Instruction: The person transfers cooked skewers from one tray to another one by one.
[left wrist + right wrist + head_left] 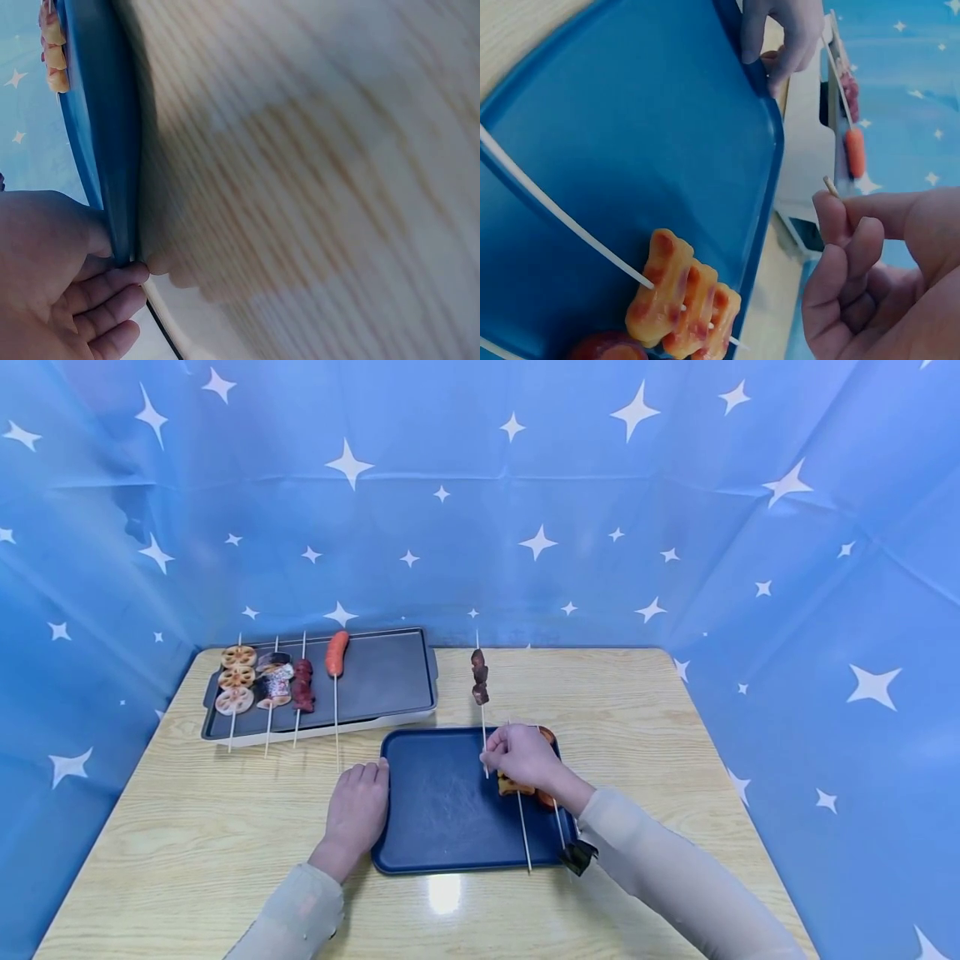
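Note:
My right hand (528,756) pinches the bare stick end of a dark brown meat skewer (479,677) between thumb and fingertips. The meat points away, past the far edge of the blue tray (442,802). In the right wrist view only the stick's tip (830,186) shows above the fingers. My left hand (357,810) grips the tray's left rim, its thumb and fingers around the edge in the left wrist view. Below the right hand, a skewer of yellow browned pieces (682,300) lies on the tray. A skewer with reddish-orange slices (546,799) beside it is partly hidden by the wrist.
At the back left stands a dark grill plate (382,672) with a pale base. Across it lie a lotus root skewer (236,677), a dark-and-white skewer (275,681), a dark red meat skewer (303,687) and a sausage skewer (337,653). Star-patterned blue curtain (442,552) surrounds the wooden table (225,827).

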Motion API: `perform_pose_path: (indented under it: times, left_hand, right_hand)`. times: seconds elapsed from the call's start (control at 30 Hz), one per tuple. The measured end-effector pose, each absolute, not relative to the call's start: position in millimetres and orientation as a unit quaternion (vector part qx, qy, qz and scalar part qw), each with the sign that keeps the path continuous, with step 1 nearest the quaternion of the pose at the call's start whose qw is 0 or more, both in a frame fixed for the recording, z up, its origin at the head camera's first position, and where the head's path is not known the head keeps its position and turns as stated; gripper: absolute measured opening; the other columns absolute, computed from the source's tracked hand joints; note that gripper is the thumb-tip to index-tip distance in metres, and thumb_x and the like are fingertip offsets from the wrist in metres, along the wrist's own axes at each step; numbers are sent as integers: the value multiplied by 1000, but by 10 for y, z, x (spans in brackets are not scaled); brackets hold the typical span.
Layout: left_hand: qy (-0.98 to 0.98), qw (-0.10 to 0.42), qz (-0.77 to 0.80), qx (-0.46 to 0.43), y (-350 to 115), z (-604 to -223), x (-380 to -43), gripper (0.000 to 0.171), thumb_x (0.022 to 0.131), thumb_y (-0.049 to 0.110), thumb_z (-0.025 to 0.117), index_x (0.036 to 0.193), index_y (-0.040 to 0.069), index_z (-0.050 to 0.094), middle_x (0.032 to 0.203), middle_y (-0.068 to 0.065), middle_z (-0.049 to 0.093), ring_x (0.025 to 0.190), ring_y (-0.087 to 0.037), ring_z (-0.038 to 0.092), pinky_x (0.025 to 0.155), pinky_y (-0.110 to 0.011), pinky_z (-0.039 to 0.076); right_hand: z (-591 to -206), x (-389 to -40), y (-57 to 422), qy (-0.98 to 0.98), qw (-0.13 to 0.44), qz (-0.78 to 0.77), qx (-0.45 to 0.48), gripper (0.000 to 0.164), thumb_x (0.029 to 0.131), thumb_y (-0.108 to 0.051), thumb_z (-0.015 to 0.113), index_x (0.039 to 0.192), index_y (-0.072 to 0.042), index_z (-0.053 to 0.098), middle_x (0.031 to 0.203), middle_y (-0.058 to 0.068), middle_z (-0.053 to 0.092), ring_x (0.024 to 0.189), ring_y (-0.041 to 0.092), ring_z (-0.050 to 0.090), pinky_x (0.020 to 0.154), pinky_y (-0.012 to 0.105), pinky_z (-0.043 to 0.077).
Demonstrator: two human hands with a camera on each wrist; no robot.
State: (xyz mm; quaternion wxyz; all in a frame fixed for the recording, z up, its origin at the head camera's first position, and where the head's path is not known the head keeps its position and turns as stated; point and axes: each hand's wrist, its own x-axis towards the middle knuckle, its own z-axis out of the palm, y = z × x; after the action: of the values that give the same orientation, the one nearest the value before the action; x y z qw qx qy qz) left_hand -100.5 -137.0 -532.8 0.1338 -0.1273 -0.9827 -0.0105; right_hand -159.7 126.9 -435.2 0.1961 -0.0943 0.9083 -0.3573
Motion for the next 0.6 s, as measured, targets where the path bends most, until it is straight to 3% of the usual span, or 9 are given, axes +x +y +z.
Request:
perform_pose_path:
  times: [0.17, 0.37, 0.6]
  left_hand:
    - [-983, 134, -9, -128, -1370, -5328, -1002, 34, 89, 4, 56, 121, -5, 62, 99, -17, 66, 92, -32, 61, 84, -43, 51]
    - [-981, 140, -12, -134, -1370, -5325, -1005, 35, 87, 4, 57, 120, -5, 63, 98, -17, 66, 91, -32, 62, 83, -43, 52]
    - [-983, 127, -13, -130, -1377, -5323, -1007, 35, 89, 4, 57, 122, -5, 62, 100, -16, 66, 93, -32, 61, 86, -43, 51]
  right_hand:
    - [-4386, -1487, 1291, 911, 205, -344, -101, 13, 91, -22, 66, 80, -15, 66, 76, 7, 71, 55, 10, 54, 53, 24, 41]
    - [-4462, -1322, 1299, 909, 206, -337, -130, 15, 90, -19, 66, 75, -15, 67, 68, 4, 71, 49, 8, 47, 47, 22, 32]
    - [-4587, -1123, 1298, 899, 228, -349, -132, 15, 89, -18, 66, 75, -14, 65, 68, 5, 71, 48, 8, 45, 45, 22, 31]
